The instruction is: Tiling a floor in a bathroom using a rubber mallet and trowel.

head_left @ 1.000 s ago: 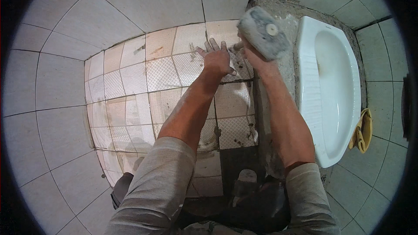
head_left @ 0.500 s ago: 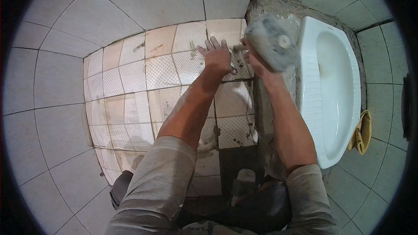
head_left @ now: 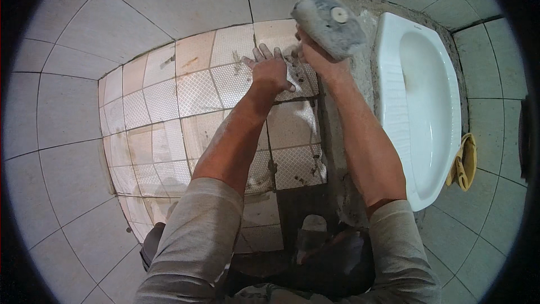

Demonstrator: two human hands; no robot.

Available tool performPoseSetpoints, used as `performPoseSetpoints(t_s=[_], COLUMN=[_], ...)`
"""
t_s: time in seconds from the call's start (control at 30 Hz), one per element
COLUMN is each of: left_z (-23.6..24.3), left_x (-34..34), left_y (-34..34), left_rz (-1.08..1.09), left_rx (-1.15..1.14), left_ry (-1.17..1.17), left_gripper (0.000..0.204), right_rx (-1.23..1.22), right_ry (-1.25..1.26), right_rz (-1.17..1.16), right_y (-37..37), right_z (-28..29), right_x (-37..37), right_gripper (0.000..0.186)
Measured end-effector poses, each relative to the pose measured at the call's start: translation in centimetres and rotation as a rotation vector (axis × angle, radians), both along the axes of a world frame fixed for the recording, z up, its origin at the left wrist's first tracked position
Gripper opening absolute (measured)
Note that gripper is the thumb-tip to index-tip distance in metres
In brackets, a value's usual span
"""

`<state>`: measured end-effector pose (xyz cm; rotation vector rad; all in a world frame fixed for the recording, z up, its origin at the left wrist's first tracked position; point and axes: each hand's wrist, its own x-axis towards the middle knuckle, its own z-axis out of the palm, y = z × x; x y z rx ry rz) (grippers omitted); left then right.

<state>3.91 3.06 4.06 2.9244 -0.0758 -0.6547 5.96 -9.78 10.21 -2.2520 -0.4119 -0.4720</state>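
Note:
My left hand [head_left: 269, 72] lies with fingers spread on a patterned beige floor tile [head_left: 297, 76] in the far row, beside the rough cement strip. To its right, my right hand [head_left: 319, 55] is closed round the handle of a mallet, raised above the floor. The mallet's thick grey-white, dust-smeared head [head_left: 326, 27] has a round pale handle end showing on its top. Most of the handle is hidden under the head and my hand.
A white squat toilet pan [head_left: 392, 95] sits on the right in rough grey cement [head_left: 367, 39]. Yellow gloves [head_left: 466, 163] lie beyond its right edge. Large grey wall tiles [head_left: 185, 0] surround the floor. A dark untiled gap [head_left: 301, 201] is near my feet.
The mallet has gone from blurred to sharp, a little further up and left in the picture. The whole view has shifted slightly; my left hand stays spread on the tile.

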Motion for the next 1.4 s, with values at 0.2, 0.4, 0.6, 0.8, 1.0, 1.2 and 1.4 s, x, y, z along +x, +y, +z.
performPoseSetpoints(t_s=[0.2, 0.4, 0.6, 0.8, 1.0, 1.2, 1.4], left_z=[0.1, 0.1, 0.3, 0.5, 0.7, 0.7, 0.6], left_x=[0.2, 0.0, 0.0, 0.1, 0.0, 0.3, 0.2], left_y=[-0.2, -0.3, -0.2, -0.3, -0.2, -0.2, -0.1], left_rz=[0.036, 0.033, 0.021, 0.020, 0.012, 0.015, 0.018], left_rx=[-0.012, -0.008, -0.018, 0.000, -0.002, 0.023, 0.000], left_ry=[0.008, 0.010, 0.023, 0.048, 0.046, 0.060, 0.043], left_gripper=[0.125, 0.124, 0.123, 0.122, 0.121, 0.122, 0.123], right_rx=[-0.143, 0.091, 0.114, -0.160, -0.192, -0.041, 0.045], right_ry=[-0.096, 0.216, 0.150, -0.087, 0.059, 0.086, 0.074], right_rz=[-0.015, -0.017, -0.013, -0.057, -0.040, 0.070, 0.035], right_y=[-0.6, -2.3, -2.7, -3.3, -1.4, -0.7, -1.2], right_z=[0.5, 1.1, 0.3, 1.0, -0.1, -1.2, -2.0], right_x=[0.1, -1.5, -3.1, -2.8, -0.6, 1.0, 1.3], right_gripper=[0.030, 0.027, 0.027, 0.031, 0.028, 0.028, 0.036])
